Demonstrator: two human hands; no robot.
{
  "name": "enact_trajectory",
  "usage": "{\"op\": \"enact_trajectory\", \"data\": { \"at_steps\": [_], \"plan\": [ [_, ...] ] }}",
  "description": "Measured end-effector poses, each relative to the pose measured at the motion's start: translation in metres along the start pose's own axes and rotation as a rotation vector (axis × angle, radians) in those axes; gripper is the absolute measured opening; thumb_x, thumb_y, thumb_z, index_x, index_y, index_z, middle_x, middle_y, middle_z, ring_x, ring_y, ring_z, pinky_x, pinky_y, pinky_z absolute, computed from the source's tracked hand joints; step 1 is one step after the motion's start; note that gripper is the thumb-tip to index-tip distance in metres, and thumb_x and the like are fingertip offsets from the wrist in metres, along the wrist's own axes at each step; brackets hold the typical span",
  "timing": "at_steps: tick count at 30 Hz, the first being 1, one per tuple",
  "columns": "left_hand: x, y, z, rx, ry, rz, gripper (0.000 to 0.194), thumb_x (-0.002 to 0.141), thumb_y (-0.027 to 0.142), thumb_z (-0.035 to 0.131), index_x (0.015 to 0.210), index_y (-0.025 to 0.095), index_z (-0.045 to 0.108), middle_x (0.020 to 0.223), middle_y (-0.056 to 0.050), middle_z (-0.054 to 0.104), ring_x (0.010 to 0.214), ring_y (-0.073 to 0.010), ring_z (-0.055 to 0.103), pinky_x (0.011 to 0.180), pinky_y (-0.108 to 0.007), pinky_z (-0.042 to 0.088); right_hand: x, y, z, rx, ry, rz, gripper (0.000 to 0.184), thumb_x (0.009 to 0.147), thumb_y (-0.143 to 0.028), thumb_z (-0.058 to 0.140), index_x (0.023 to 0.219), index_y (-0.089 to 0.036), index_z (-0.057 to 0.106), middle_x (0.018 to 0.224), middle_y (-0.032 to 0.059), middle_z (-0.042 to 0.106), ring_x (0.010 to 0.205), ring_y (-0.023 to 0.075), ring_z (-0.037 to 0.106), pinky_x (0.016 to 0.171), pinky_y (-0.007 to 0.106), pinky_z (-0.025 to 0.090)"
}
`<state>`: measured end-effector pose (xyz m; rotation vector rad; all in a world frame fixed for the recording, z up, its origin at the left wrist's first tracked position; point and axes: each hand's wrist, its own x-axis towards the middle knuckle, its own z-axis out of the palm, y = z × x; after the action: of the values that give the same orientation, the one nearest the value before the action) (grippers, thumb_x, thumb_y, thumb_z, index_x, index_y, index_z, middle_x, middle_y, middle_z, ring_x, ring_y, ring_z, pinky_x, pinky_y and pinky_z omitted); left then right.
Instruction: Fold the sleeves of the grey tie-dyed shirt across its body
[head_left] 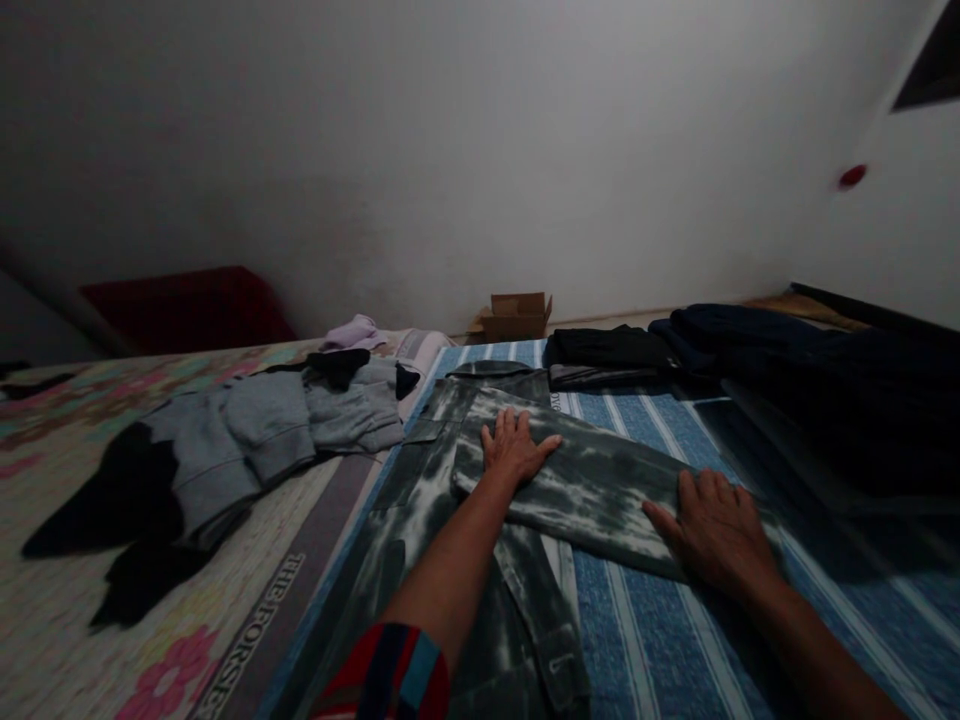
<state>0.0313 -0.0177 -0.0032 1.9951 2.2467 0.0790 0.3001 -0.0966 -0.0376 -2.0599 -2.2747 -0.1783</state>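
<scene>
A dark green and white tie-dye jacket (442, 480) lies spread on the blue striped cloth, its collar at the far end. One long piece of it, seemingly a sleeve (600, 475), reaches out to the right. My left hand (517, 450) rests flat on the near end of this piece, over the jacket body, fingers apart. Toward its other end, my right hand (716, 525) presses down with the fingers stretched out. Below, a cuff (559, 665) with a button points toward me. Neither hand grips anything.
Grey and black clothes (262, 420) lie loosely on the flowered bedding (67, 470) at left, near a lilac cloth (356, 332). Dark folded clothes (810, 380) are piled at right, beside a black folded garment (611, 347). A cardboard box (517, 318) stands by the wall.
</scene>
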Motion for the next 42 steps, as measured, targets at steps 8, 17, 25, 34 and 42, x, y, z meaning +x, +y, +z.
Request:
{"op": "enact_trajectory", "data": {
  "at_steps": [8,17,25,34,42],
  "plan": [
    [-0.003,-0.003,-0.001,-0.046,-0.016,0.024,0.091,0.080,0.079,0.025,0.147,0.017,0.026,0.158,-0.013,0.014,0.145,-0.0293,0.007,0.114,-0.055,0.008,0.000,0.002,0.002,0.002,-0.002,-0.014,0.063,0.087,-0.064,0.030,0.108,-0.010,0.056,0.104,0.0192,0.055,0.105,0.0349,0.048,0.089,0.045,0.030],
    [-0.019,-0.019,-0.008,0.049,-0.061,-0.051,0.086,0.088,0.069,0.021,0.148,0.008,0.022,0.157,-0.017,0.009,0.145,-0.0309,0.004,0.114,-0.053,0.012,0.001,0.002,0.001,0.005,-0.015,-0.003,0.065,0.087,-0.065,0.030,0.109,-0.009,0.056,0.109,0.0215,0.055,0.108,0.0369,0.047,0.091,0.047,0.029],
    [-0.007,-0.029,-0.010,0.061,-0.107,-0.045,0.092,0.081,0.076,0.028,0.150,0.016,0.019,0.158,-0.012,0.008,0.145,-0.0324,0.000,0.111,-0.061,0.010,0.000,0.001,-0.003,-0.010,-0.020,0.007,0.062,0.088,-0.064,0.032,0.106,-0.010,0.057,0.108,0.0202,0.056,0.107,0.0359,0.048,0.091,0.046,0.030],
    [-0.001,-0.038,-0.009,-0.023,-0.035,-0.120,0.091,0.078,0.073,0.043,0.147,0.016,0.029,0.158,-0.014,0.010,0.145,-0.0297,0.005,0.114,-0.050,0.015,0.000,-0.002,-0.004,0.003,-0.008,0.017,0.065,0.089,-0.063,0.032,0.115,-0.008,0.055,0.117,0.0231,0.054,0.113,0.0369,0.045,0.095,0.047,0.029],
    [0.000,-0.033,-0.009,0.055,-0.048,-0.161,0.101,0.077,0.082,0.027,0.149,0.011,0.022,0.157,-0.018,0.005,0.144,-0.0335,0.000,0.114,-0.052,0.012,0.001,-0.003,-0.003,0.026,-0.010,0.025,0.065,0.089,-0.063,0.032,0.115,-0.009,0.055,0.119,0.0231,0.054,0.115,0.0374,0.045,0.097,0.048,0.028]
  ]
}}
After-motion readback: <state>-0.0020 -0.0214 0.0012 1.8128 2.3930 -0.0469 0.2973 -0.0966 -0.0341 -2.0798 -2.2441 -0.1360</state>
